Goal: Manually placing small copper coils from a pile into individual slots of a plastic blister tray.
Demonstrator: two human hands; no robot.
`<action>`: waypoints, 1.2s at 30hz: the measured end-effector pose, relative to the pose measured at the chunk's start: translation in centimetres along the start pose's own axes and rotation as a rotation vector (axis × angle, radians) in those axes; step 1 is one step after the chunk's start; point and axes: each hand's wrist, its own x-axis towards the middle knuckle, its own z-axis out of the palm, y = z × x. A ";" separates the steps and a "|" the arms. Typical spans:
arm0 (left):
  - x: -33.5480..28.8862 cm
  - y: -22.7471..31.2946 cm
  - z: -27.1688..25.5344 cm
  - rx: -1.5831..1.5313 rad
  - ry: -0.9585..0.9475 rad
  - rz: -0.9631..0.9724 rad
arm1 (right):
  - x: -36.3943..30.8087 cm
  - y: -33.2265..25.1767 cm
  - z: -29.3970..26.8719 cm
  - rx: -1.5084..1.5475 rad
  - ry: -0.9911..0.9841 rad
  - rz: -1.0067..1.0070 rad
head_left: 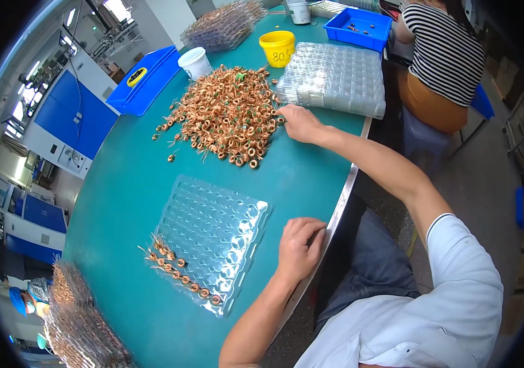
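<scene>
While copper-wound rings (225,113) lie heaped at the fingertips of the right hand (300,124), its grip on any one impossible to tell, the left hand (300,246) rests curled, contents hidden, near a partly filled clear tray (210,224); stacked trays (334,76) sit just beyond the right.

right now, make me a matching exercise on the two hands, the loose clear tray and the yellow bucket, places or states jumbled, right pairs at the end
Things
1. left hand
2. right hand
3. loose clear tray
4. yellow bucket

Places or states
A. flat on the green table, with copper coils along one edge
B. close to the table's bare edge, away from the pile
C. standing between a white bucket and the stacked clear trays
D. at the edge of the coil pile

Pairs: 1-B, 2-D, 3-A, 4-C
</scene>
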 end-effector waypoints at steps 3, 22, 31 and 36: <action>-0.2 0.1 0.1 -0.006 -0.003 0.002 | 0.5 0.6 0.4 0.014 -0.217 0.118; -0.5 -0.4 -0.6 -0.155 0.361 -0.159 | -11.7 -6.7 -7.8 0.672 -0.495 0.145; -0.8 -0.9 -0.2 0.021 0.306 -0.139 | -15.2 -9.7 -9.7 0.584 -0.720 0.045; -1.0 -0.7 -0.2 0.066 0.253 -0.138 | -16.9 -8.9 -8.8 0.881 -0.729 0.286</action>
